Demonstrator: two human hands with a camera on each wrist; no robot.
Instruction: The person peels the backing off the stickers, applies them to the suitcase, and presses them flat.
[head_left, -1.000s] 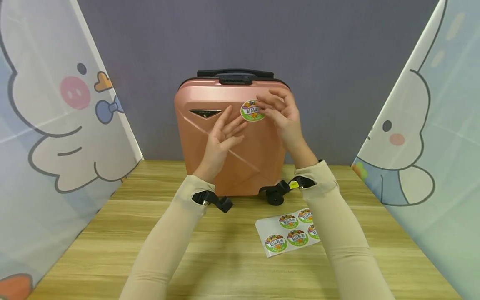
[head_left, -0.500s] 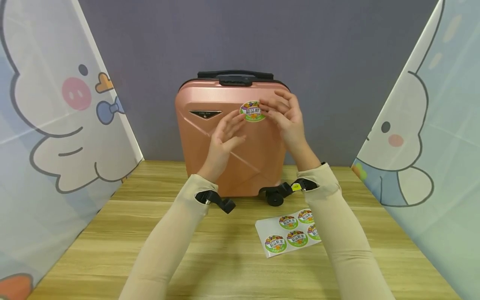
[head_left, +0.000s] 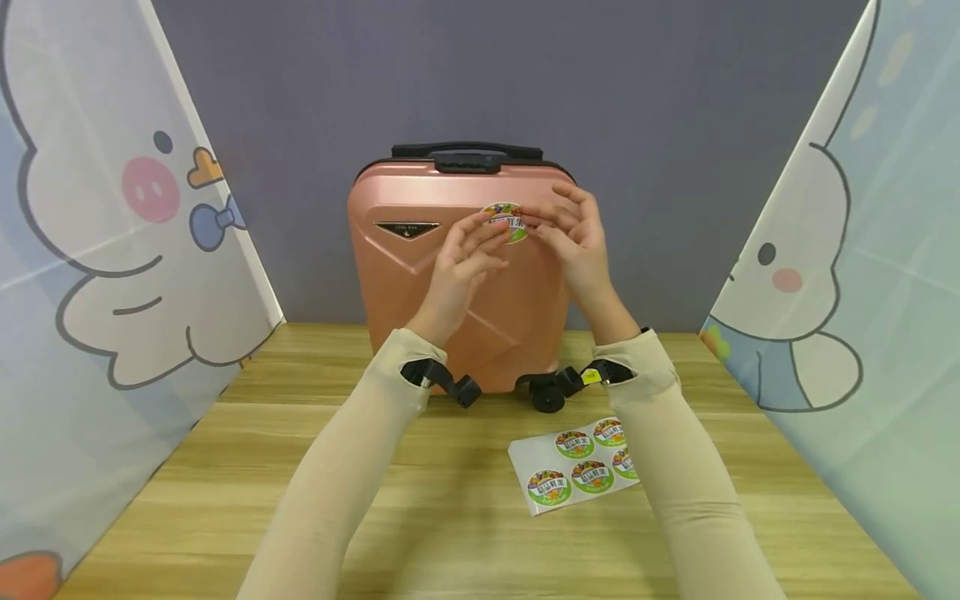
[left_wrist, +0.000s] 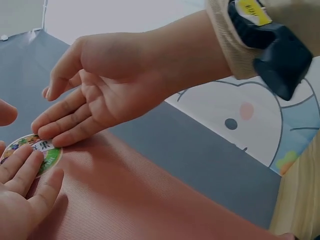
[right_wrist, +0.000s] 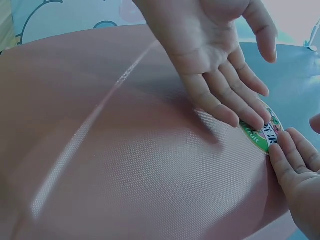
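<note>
Far left, cartoon-print panel (head_left: 82, 217) at 9 o'clock of the scene; another cartoon-print sheet of fabric stands opposite. Left sleeve (head_left: 333, 492), beige, comes up from 7 o'clock, black strap (head_left: 427, 372) at the wrist. Pink suitcase (head_left: 495, 329) stands upright on the wood-grain counter (head_left: 450, 542), roughly mid-view, grey wall (head_left: 637, 108) behind. Black handle (head_left: 467, 152) at its 12 o'clock, dark triangular badge (head_left: 407, 229) toward its 11 o'clock. Left hand (head_left: 459, 265) is in front of the suitcase, grip loose, fingers mostly straight, thumb apart; fingertips lie over the 8-to-9 o'clock side of the round sticker (head_left: 512, 222). Sticker (fruit print, white band with characters, green lower part) is at the suitcase's upper front, toward 1 o'clock; can't tell whether it is fully stuck down. Right hand (head_left: 573, 236) comes in from the sticker's 4 o'clock, fingertips on its 3 o'clock edge; grip loose too, fingers extended in both wrist views. Sticker sheet (head_left: 532, 458) lies on the counter at the suitcase's 5 o'clock, five round stickers visible, bare backing at its 10 o'clock corner; right sleeve (head_left: 686, 467) covers its 3 o'clock end from view.
</note>
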